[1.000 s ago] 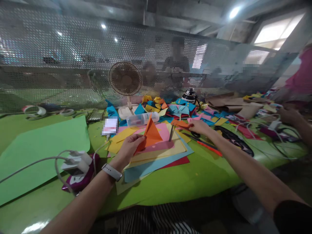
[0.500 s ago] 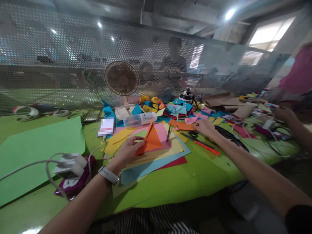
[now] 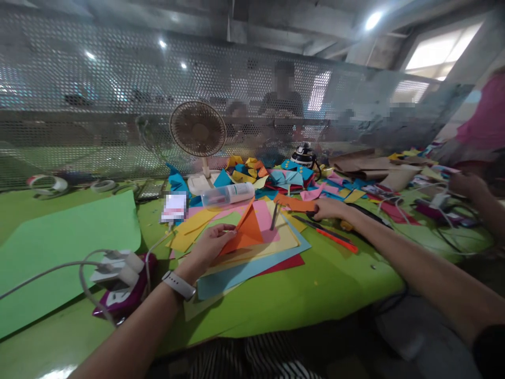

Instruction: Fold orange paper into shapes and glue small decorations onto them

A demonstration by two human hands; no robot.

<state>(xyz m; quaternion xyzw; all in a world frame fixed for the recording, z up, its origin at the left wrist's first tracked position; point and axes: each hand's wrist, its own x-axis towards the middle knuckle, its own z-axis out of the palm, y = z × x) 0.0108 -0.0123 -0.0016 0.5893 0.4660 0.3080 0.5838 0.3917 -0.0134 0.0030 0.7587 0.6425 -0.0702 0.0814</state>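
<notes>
My left hand, with a white watch band on its wrist, pinches the edge of a folded orange paper. The paper's pointed flap stands up above a stack of coloured sheets. To the right, my right hand is closed around the black handles of scissors, mostly hidden by the fingers. Just beyond it lies an orange paper strip. An orange-red cutter lies in front of this hand. A dark pen-like stick rests on the stack.
A clear bottle lies behind the stack, before a small fan. Folded paper pieces pile up at the back. At left are a large green sheet and a purple power strip with cables. Another person's hand is at far right.
My right hand has come down and closer over the scissors, covering their handles. My left hand still holds the orange paper in nearly the same pose. The view has shifted slightly.
</notes>
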